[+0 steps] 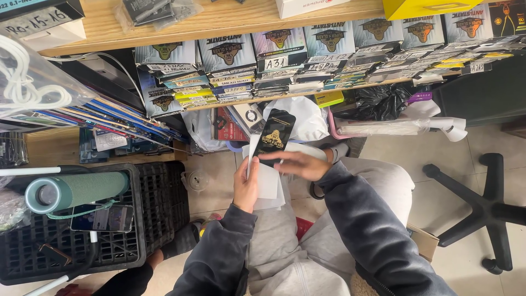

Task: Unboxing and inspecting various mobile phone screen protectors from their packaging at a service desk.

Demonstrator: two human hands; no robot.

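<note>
Black and glossy, the screen protector packet (274, 136) sits above our lap, half out of its white sleeve (267, 176). Our left hand (245, 185) pinches the sleeve's edge; our right hand (300, 164) presses flat fingers on the packet. It seems mid-slide, so a steady pull comes next.

Wooden shelves (219, 22), pale tiled floor (405, 153), black chair base (482, 208)
</note>
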